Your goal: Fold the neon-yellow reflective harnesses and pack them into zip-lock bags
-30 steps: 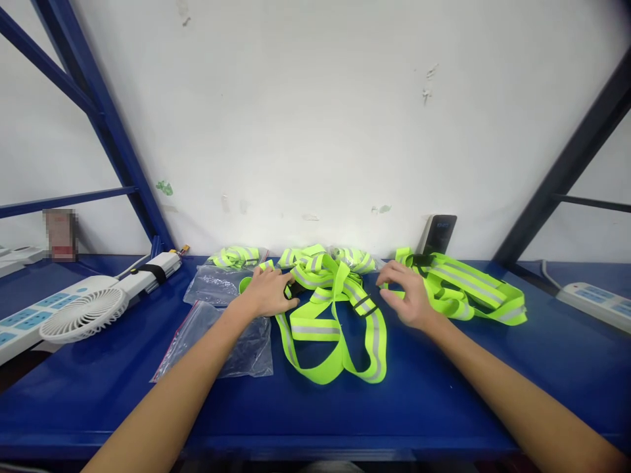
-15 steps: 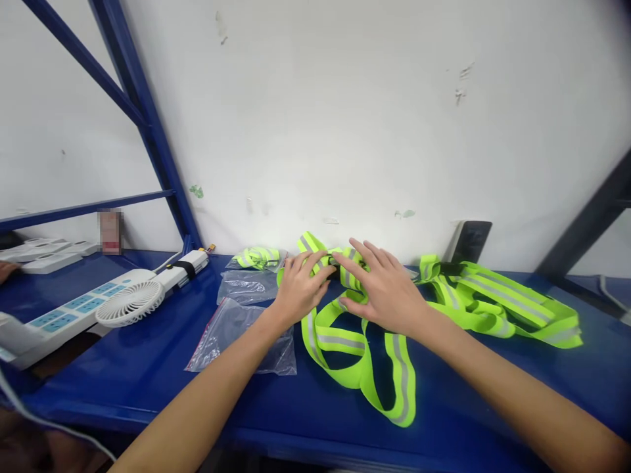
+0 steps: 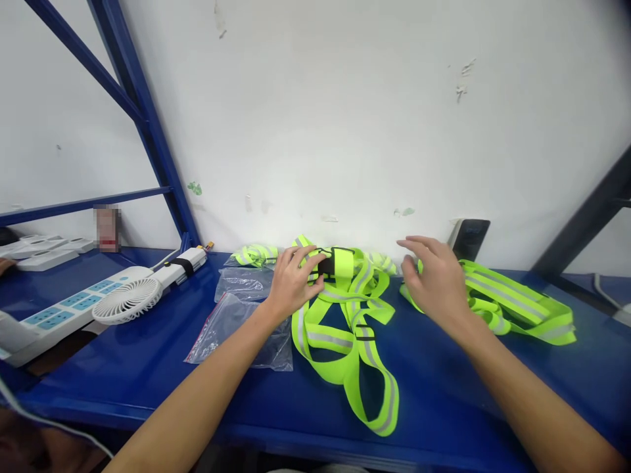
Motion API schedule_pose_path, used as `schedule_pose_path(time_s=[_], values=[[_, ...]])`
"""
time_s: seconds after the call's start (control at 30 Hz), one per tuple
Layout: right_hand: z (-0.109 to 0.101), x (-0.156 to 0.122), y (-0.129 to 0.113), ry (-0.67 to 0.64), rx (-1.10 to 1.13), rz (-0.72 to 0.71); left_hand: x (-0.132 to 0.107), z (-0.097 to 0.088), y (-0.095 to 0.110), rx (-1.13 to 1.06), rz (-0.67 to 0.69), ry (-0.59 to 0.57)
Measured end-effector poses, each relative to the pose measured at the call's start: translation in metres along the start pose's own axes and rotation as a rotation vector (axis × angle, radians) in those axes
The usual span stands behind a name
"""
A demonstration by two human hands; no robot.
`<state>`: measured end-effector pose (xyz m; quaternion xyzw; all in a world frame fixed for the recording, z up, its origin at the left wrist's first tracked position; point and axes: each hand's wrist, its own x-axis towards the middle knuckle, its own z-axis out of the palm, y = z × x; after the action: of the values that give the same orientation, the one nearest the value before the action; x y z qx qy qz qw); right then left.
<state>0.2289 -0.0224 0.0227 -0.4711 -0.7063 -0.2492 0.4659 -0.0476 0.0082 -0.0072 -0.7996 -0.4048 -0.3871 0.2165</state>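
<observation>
Head view: near strap harness point(image 3: 345, 378) is out of any bag, on the blue table point(image 3: 444, 401) in front of the wall, roughly mid-frame. Not tidy: long loops trail toward the near edge, black slider point(image 3: 365, 333) sits partway along one run. Black buckle point(image 3: 326, 265) is up at the far end; can't tell if it's clipped, fingers cover part of it.

Second strap set point(image 3: 517, 299) lies loose to the right, also unbagged. Two clear bags, far bag point(image 3: 241, 284) and red-edged bag point(image 3: 229, 332), lie flat on the left, look empty. Rolled bundle point(image 3: 255, 255) by the wall looks bagged; another bundle point(image 3: 382, 261) is half hidden behind the near harness. My read: two sets unpacked, near one not yet sorted.

Hands apart. Left hand point(image 3: 294, 279) is clamped on the near harness at the buckle, fingers curled over, thumb below. Right hand point(image 3: 436, 276) holds nothing visible: fingers spread, pointing left, palm down in front of the second set. Contact there unclear. Both forearms angle in from the bottom corners.
</observation>
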Motion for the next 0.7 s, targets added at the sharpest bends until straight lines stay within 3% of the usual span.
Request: schedule_pose_path(time_s=[0.07, 0.13, 0.27, 0.47, 0.7], values=[[0.000, -0.002, -0.016, 0.004, 0.167, -0.075, -0.001, 0.000, 0.004, -0.019, 0.017, -0.018], [0.002, -0.007, -0.038, -0.136, 0.288, -0.124, -0.001, -0.001, 0.008, -0.041, 0.068, -0.002], [0.013, -0.019, -0.059, -0.270, 0.059, -0.160, -0.002, -0.003, 0.012, -0.087, 0.206, 0.060], [0.024, -0.024, -0.036, -0.254, -0.091, -0.173, -0.003, -0.007, 0.016, -0.189, 0.248, 0.140], [0.025, -0.014, 0.012, 0.014, -0.157, -0.016, -0.008, -0.013, 0.034, -0.347, 0.304, 0.123]])
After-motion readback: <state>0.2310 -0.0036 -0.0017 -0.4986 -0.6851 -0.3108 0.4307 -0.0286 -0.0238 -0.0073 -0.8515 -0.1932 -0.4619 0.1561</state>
